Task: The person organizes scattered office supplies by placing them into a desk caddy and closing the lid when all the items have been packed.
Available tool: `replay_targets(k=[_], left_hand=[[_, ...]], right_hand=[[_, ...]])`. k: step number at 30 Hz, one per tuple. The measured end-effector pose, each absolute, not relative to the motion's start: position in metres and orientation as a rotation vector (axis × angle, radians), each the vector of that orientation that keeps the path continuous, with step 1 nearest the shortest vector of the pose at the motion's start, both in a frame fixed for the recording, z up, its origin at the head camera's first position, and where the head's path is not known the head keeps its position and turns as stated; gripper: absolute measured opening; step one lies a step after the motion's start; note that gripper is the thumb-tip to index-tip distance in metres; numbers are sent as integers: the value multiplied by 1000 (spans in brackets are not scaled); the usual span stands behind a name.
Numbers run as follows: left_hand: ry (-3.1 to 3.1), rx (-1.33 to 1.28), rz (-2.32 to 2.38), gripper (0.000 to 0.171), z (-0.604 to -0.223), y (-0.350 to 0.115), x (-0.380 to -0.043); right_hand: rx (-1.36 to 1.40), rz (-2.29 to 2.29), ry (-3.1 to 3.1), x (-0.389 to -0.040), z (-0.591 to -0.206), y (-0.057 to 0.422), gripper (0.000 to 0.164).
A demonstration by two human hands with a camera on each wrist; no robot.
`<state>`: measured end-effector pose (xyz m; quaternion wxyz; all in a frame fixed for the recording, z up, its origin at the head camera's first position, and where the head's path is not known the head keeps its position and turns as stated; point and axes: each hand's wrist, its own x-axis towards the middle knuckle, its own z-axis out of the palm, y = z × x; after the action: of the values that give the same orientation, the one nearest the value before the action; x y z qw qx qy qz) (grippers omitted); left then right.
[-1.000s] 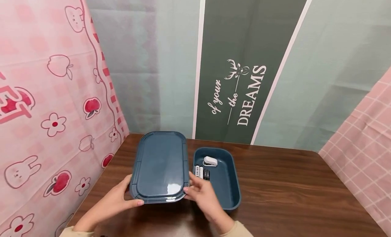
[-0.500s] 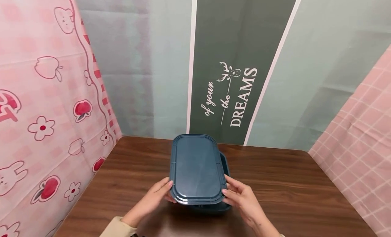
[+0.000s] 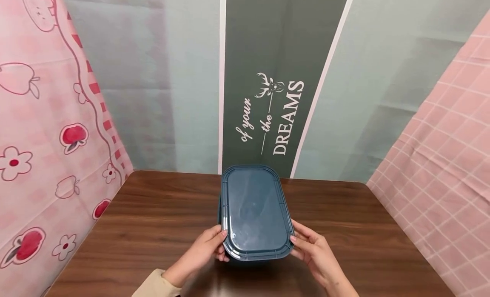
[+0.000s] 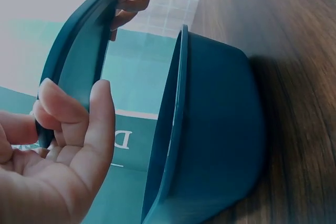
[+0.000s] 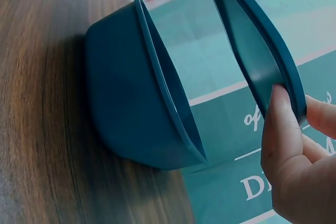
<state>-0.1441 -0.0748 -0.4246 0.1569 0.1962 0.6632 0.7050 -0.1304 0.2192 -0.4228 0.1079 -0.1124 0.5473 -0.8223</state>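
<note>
Both hands hold a dark blue rectangular lid (image 3: 254,209) flat above a matching deep storage box (image 4: 215,114). My left hand (image 3: 204,248) pinches the lid's near left edge, thumb on top and fingers beneath. At the near right edge my right hand (image 3: 315,252) pinches it the same way. The wrist views show a gap between the lid and the rim of the box, which stands upright on the table. From the head view the lid covers nearly all of the box, so its contents are hidden.
The box stands on a dark wood-grain table (image 3: 363,237). A green and grey printed curtain (image 3: 199,84) hangs behind the table. Pink patterned cloths hang at the left (image 3: 49,152) and right (image 3: 440,161) sides.
The lid has moved right in both hands, from beside the box to above it. The white stapler-like item and the batteries seen inside the box earlier are now covered from the head view.
</note>
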Motion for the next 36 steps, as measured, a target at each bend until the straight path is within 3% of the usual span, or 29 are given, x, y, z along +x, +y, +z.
replay_targets(k=[10, 16, 26, 36], left_hand=[[1926, 529, 1993, 24, -425, -74, -149], [1886, 503, 2008, 22, -427, -70, -152], [2026, 473, 1866, 24, -426, -69, -158], [2525, 751, 1374, 28, -365, -56, -188]], right_hand=[[-326, -2490, 1561, -130, -422, 218, 40], [-450, -2526, 1596, -130, -408, 218, 44], [-408, -2572, 1681, -127, -388, 211, 39], [-141, -2508, 2044, -128, -376, 198, 35]])
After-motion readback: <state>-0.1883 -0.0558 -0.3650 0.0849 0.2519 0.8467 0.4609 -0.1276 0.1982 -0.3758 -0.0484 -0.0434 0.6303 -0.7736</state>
